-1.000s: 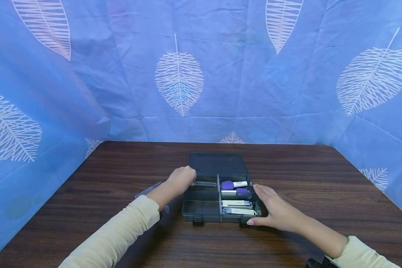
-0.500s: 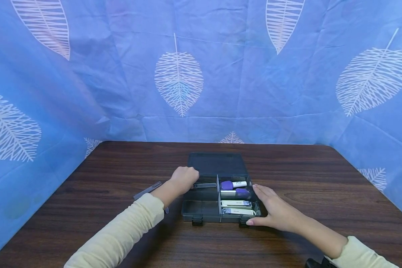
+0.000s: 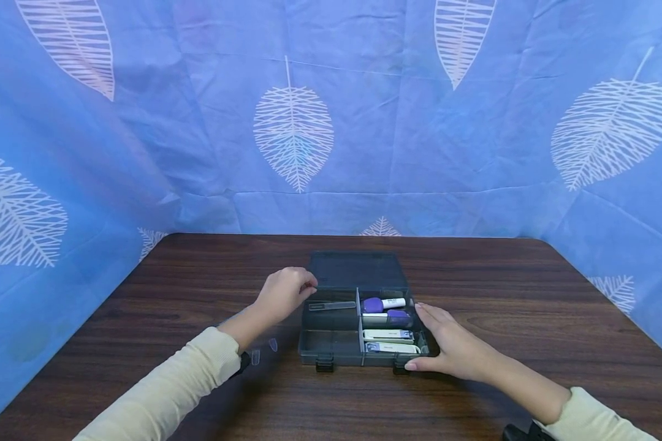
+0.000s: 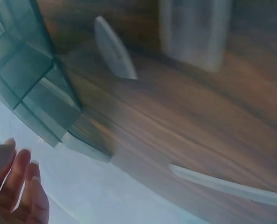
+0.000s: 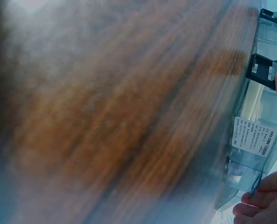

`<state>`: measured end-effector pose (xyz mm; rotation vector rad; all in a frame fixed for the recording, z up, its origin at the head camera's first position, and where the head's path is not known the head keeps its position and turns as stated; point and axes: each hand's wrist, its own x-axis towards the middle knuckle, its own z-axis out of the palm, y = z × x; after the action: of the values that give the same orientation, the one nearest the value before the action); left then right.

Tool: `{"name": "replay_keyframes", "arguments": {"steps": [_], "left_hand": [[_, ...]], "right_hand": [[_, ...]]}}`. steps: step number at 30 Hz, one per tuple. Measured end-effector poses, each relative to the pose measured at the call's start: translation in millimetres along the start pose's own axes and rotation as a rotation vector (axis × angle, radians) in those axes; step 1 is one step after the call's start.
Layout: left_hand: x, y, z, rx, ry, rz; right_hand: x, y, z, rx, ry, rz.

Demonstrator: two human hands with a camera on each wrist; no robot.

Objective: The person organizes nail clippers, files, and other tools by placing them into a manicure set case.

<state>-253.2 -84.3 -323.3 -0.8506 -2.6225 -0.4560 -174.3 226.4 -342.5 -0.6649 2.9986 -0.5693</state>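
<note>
A dark see-through storage box [image 3: 331,358] lies open on the table, its lid [image 3: 358,269] laid back. My left hand [image 3: 284,294] hovers at its left rear edge, fingers loosely bent and holding nothing. In the left wrist view the left hand [image 4: 19,186] is likewise bare. A slim, clear, flat strip [image 3: 332,305] lies in the rear left compartment, just below those fingers. My right hand [image 3: 458,343] grips the box's right side, thumb by the front latch [image 5: 262,70]. Purple-and-white bottles [image 3: 386,318] and white nail clippers [image 3: 391,348] lie in the right-hand compartments.
Two small clear pieces [image 3: 255,357] lie on the table left of the box, partly beside my left wrist. In the left wrist view, a long pale strip [image 4: 227,186] lies near the table edge. A blue leaf-print cloth [image 3: 364,135] hangs behind the table.
My left hand has let go of the clear strip in the rear left compartment and drawn back up and to the left. The right hand stays at the box.
</note>
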Motion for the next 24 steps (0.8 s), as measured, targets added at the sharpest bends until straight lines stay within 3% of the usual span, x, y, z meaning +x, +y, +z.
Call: {"name": "replay_keyframes", "arguments": {"steps": [4,24], "left_hand": [[-10.1,-4.8,-8.6,-0.024,0.064,-0.040],[-56.6,-38.8,-33.7,-0.095,0.132,-0.161]], "right_hand": [[-0.1,0.1,-0.5,0.007,0.002,0.000],[0.4,-0.5,0.5,0.005,-0.009,0.007]]}}
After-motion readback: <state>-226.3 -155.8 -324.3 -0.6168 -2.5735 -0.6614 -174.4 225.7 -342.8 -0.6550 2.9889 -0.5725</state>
